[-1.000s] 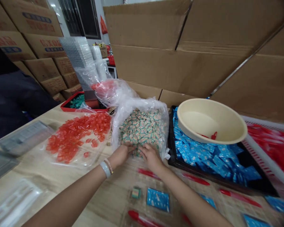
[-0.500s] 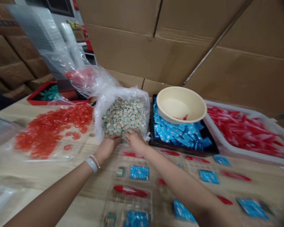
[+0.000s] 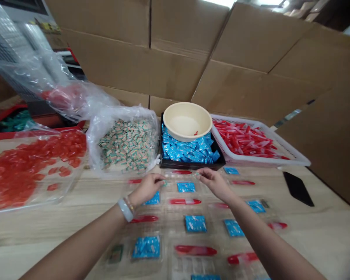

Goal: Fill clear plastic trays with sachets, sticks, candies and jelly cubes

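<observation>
Left hand (image 3: 147, 189): finger and thumb were pinched on a small green-and-tan piece (image 3: 164, 182), front-left of the black tray (image 3: 189, 165). Right hand (image 3: 217, 184): pinched, tiny item (image 3: 196, 175) too blurred to ID, just in front of black tray. Clear trays (image 3: 177, 266) lay in front of it, plastic bag (image 3: 93, 146) left, white basket (image 3: 298, 158) right.

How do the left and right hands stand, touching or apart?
Apart: head view shows a blue packet in the gap between left hand and right hand.
</observation>
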The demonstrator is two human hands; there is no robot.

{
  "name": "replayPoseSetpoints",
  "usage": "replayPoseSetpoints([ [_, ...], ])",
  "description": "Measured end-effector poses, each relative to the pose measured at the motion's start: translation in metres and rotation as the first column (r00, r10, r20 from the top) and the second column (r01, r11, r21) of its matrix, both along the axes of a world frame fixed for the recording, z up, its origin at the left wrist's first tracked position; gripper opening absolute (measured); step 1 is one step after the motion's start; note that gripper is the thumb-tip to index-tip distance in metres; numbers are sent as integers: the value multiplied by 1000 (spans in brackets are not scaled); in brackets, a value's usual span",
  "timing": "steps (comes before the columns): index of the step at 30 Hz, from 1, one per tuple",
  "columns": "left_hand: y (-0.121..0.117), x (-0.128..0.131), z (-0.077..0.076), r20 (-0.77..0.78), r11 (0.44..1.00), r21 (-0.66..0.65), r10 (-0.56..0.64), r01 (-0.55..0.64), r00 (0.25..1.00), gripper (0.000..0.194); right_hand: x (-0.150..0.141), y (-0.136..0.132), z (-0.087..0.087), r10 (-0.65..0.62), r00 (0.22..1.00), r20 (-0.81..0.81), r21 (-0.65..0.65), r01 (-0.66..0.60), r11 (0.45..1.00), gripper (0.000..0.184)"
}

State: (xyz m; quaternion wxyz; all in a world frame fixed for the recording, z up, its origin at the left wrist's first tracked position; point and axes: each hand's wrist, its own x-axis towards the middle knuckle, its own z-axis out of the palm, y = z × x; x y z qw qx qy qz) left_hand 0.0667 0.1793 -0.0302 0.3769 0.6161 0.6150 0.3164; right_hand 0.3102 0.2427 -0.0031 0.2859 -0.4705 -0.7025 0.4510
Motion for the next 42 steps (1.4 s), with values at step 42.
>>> replayPoseSetpoints([
  [42, -32, 26, -7, -616, 852, 219, -258, 476, 744, 22, -40, -143, -43, 25, 804, 594, 365, -297, 882, 13],
])
